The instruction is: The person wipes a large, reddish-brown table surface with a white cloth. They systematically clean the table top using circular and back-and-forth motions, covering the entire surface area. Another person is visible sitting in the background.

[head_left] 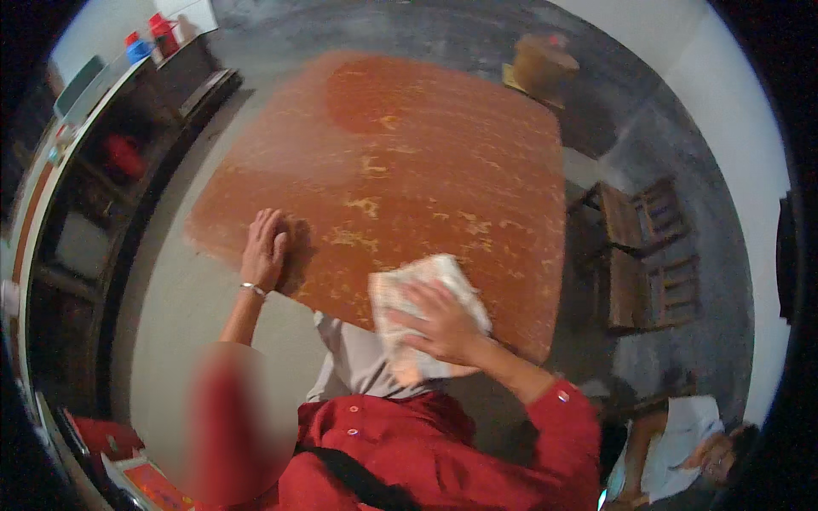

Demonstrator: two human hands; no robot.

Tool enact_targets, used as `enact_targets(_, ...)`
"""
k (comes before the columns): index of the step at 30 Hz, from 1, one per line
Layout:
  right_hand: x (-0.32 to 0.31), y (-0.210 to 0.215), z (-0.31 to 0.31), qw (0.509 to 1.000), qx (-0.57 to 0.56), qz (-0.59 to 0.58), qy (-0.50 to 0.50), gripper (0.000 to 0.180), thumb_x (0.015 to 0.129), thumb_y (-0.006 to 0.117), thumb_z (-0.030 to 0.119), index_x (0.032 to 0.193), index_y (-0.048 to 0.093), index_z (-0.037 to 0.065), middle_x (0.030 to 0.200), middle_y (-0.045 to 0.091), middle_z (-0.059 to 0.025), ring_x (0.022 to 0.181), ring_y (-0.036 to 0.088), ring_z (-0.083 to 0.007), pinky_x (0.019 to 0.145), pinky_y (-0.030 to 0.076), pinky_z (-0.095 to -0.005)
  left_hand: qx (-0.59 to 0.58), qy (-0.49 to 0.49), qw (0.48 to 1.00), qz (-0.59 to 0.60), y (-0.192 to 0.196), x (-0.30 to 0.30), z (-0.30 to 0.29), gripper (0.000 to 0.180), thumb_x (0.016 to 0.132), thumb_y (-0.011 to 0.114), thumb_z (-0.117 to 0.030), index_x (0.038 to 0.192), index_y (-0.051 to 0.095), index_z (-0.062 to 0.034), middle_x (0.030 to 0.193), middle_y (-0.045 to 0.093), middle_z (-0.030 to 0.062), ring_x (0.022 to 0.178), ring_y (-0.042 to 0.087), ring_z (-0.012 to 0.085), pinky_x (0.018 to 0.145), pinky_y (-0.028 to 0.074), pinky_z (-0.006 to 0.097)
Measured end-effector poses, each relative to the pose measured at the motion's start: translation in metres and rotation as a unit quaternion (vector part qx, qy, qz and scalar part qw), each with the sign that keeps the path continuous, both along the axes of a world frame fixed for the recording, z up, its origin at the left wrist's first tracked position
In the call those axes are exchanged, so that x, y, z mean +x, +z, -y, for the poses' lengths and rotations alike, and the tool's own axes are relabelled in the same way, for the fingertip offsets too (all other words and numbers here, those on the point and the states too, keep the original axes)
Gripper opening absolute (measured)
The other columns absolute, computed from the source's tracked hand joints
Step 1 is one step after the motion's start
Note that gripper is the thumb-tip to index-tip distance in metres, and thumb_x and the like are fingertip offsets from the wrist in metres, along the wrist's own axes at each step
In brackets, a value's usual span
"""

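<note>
A worn reddish-brown wooden tabletop point(443, 162) with pale scuffed patches spreads out in front of me. At its near edge, right of centre, my right hand point(439, 319) presses down on a white and pale orange cloth point(456, 272) and holds it against the wood. The cloth's near part hangs past the edge. My left hand point(266, 247), with a bracelet at the wrist, rests on the table's near left edge. Its fingers are stretched out and hold nothing.
Wooden chairs point(622, 285) stand right of the table. A round brown stool-like object point(545, 68) is beyond the far right corner. Along the left runs a long dark cabinet point(85, 204), with a red bottle point(162, 32) on top. A person point(682, 460) sits at the lower right.
</note>
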State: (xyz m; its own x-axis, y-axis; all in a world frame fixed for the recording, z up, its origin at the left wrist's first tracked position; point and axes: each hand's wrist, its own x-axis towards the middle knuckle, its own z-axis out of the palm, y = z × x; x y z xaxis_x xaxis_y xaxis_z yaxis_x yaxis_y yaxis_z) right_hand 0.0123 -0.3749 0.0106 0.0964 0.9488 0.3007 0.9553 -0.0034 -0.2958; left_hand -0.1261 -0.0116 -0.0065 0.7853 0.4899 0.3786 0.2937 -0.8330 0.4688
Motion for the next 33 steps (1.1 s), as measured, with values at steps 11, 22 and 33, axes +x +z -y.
enact_targets(11,0.01,0.007,-0.042,0.999,0.002,0.015,-0.036,0.05,0.091,0.056,0.04,0.139,0.05,0.029,0.143,0.043,-0.0156,0.133,0.038,-0.0346,0.113,0.024,-0.0523,-0.028,-0.003,1.0,0.0,0.003,0.0,0.008,0.048,0.099,0.048,-0.035,0.14,0.045,-0.0094,0.149,0.04,0.0159,0.142,0.031,0.032,0.116,0.027,0.042)
enact_targets(22,0.062,-0.015,-0.143,0.857,0.155,-0.49,-0.039,0.044,0.093,0.063,0.033,0.132,0.059,0.015,0.146,0.039,-0.0261,0.136,0.038,-0.0372,0.109,0.035,-0.0401,-0.281,-0.029,0.953,0.108,0.027,0.016,0.015,0.053,0.091,0.062,-0.031,0.138,0.048,-0.01,0.137,0.05,0.0166,0.126,0.047,0.0372,0.107,0.038,0.043)
enact_targets(33,0.114,0.0,0.1,0.856,-0.062,-0.093,-0.505,0.06,0.097,0.044,0.051,0.149,0.036,0.022,0.156,0.021,-0.0224,0.143,0.017,-0.0448,0.116,0.012,-0.0547,0.149,-0.216,0.946,-0.188,0.029,0.082,0.12,0.072,0.084,0.047,-0.073,0.146,0.039,-0.0375,0.155,0.028,0.017,0.145,0.017,0.0401,0.113,0.009,0.065)
